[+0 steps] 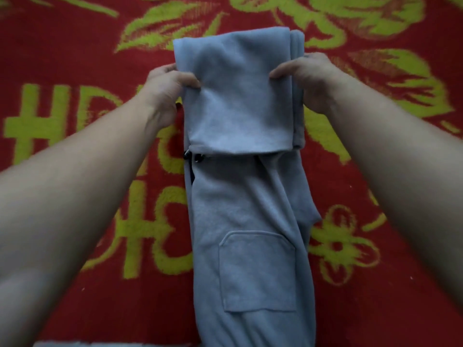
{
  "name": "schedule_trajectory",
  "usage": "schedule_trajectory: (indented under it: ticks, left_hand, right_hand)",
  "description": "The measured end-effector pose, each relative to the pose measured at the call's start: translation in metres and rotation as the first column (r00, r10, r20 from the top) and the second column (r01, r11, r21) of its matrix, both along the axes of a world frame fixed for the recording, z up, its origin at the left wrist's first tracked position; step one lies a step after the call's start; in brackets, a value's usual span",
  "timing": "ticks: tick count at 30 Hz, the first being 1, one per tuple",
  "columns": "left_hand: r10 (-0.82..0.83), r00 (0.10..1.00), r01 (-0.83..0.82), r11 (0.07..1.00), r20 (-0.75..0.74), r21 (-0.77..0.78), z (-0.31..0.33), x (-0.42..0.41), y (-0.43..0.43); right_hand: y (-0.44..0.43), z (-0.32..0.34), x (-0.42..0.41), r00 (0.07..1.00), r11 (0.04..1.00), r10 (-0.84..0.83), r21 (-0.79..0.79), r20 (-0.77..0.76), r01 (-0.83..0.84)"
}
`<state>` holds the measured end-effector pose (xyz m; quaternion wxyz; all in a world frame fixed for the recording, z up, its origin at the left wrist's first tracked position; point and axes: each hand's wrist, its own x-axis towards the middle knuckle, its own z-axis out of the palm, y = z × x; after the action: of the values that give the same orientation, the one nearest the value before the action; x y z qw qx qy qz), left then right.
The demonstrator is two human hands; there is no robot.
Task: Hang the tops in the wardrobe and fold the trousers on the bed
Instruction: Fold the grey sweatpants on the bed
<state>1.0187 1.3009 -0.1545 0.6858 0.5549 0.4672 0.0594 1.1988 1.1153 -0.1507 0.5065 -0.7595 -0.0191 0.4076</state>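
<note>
Grey fleece trousers [248, 221] lie lengthwise on the bed, a back pocket facing up near me. Their far end is folded back over itself into a thick flap [235, 96]. My left hand [167, 91] pinches the flap's left edge, thumb on top. My right hand [308, 78] grips the flap's right edge, thumb on top and fingers under the layers. A dark drawstring end shows below the flap at the left.
A red blanket [75, 146] with yellow-green leaf and letter patterns covers the bed all around the trousers. A strip of pale grey fabric [100, 343] shows at the bottom edge of the view.
</note>
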Motion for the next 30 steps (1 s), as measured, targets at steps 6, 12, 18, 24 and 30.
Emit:
schedule_trajectory:
  ticks: [6,12,18,24,30]
  left_hand:
    - [-0.058,0.998,0.058,0.970,-0.009,0.236,0.078,-0.048,-0.054]
    - [-0.201,0.960,0.275,0.811,-0.194,0.517,0.073,-0.130,-0.121]
    - [-0.360,0.817,0.575,0.459,-0.450,0.677,0.026,-0.217,-0.177]
    - [-0.295,0.786,0.618,0.336,-0.543,0.711,0.006,-0.252,-0.204]
    - [-0.303,0.689,0.723,0.353,-0.658,0.594,-0.009,-0.216,-0.213]
  right_hand:
    - [-0.059,0.072,-0.048,0.986,0.994,0.087,0.050,0.145,-0.095]
    - [-0.139,0.066,-0.107,0.782,0.916,0.400,-0.244,0.477,-0.320]
    - [-0.217,0.025,-0.183,0.528,0.776,0.630,-0.432,0.570,-0.460]
    - [-0.249,0.001,-0.214,0.417,0.749,0.655,-0.472,0.630,-0.464]
    - [-0.222,-0.009,-0.227,0.311,0.662,0.749,-0.648,0.585,-0.377]
